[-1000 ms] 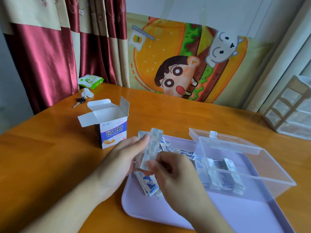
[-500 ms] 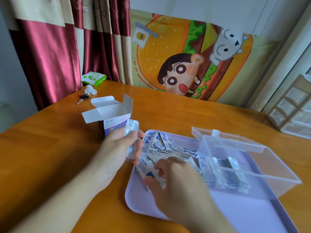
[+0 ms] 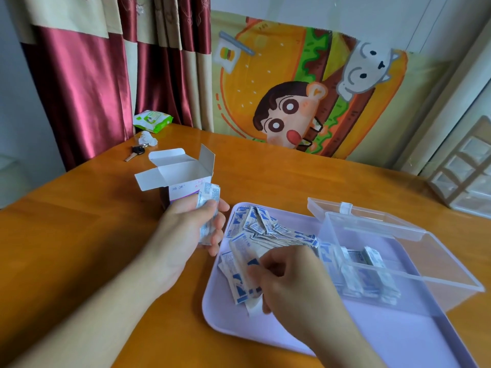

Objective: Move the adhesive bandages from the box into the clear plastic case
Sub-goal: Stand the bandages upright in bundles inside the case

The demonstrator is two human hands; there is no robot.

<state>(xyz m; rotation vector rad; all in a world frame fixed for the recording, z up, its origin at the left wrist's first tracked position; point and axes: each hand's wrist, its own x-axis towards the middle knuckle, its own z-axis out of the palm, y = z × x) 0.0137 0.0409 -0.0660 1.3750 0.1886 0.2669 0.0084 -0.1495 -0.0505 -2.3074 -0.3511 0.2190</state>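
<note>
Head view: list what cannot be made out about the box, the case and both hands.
- Box: the inside is hidden by its own walls and flaps; bandages left there cannot be told.
- Left hand: its fingers cover the held stack of bandages; no count.
- Right hand: its fingertips are hidden among the loose bandages on the tray.
- Clear plastic case: glare blurs the packed bandages.
- Print on the wrappers: too small.

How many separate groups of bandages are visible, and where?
4: a stack in the left hand, loose ones under the right hand, a heap on the tray, and stacks inside the clear case. More may be hidden.
</note>
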